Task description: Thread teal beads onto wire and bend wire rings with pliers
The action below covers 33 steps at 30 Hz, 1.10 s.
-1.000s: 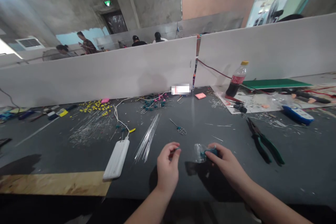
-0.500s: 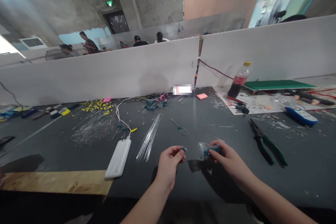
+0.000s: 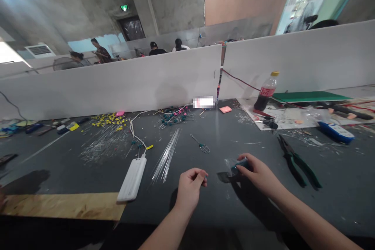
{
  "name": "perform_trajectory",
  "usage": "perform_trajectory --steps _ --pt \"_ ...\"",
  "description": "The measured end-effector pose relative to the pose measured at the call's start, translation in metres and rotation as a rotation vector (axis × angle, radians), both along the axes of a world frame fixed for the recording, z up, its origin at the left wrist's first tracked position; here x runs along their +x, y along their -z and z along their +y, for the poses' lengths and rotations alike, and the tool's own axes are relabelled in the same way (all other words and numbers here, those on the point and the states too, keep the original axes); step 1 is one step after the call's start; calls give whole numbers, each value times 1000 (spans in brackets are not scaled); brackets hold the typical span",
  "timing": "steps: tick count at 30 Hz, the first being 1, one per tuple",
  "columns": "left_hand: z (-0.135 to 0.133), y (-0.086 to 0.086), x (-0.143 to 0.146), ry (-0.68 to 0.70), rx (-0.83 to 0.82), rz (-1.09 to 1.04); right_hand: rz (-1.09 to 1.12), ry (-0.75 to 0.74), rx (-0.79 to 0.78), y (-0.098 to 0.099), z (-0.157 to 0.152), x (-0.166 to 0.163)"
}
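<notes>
Work is carried out just above the dark grey tabletop [image 3: 336, 211], where the right hand [image 3: 259, 174] and the left hand [image 3: 190, 187] are held facing each other across a gap. Clearance should be kept from the long-nosed pliers [image 3: 288, 150], laid to the right of the right hand, and from the fanned bundle of straight wires [image 3: 166, 158], laid beyond and to the left of the left hand. The small clear plastic bag [image 3: 231, 164], teal inside, is clamped between the thumb and fingers of the right hand. It should be gripped firmly without being squeezed, so that nothing is spilled; whether its mouth is open cannot be told. The small teal piece [image 3: 206, 178] is pinched in the left hand, thumb and fingers closed together, with only a sliver exposed. Light fingertip pressure is advised, since so small a part would probably be dropped easily. The bag is located at the right hand's fingertips, its clear end directed toward the left hand, raised off the tabletop. The teal piece is located at the left hand's fingertips, on the side facing the bag and apart from it.
</notes>
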<state>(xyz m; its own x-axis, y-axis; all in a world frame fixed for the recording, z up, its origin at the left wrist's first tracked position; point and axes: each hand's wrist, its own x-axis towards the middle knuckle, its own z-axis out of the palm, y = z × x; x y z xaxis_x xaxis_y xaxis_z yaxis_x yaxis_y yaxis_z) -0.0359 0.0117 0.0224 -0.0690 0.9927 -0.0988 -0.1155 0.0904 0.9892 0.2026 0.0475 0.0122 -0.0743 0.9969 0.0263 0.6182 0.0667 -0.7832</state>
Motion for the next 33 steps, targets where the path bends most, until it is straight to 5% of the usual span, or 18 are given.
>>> perform_trajectory --steps 17,21,25,30,33 --pt "-3 3 3 95 22 14 -260 182 214 13 24 15" --pt "-5 4 3 119 36 63 -404 -22 397 14 19 8" --pt "-7 0 4 151 19 132 -569 -226 380 28 23 5" --pt "-8 -2 8 191 -17 94 -578 -258 367 42 26 1" --pt "-6 1 11 171 -143 -158 -495 -257 374 37 24 -2"
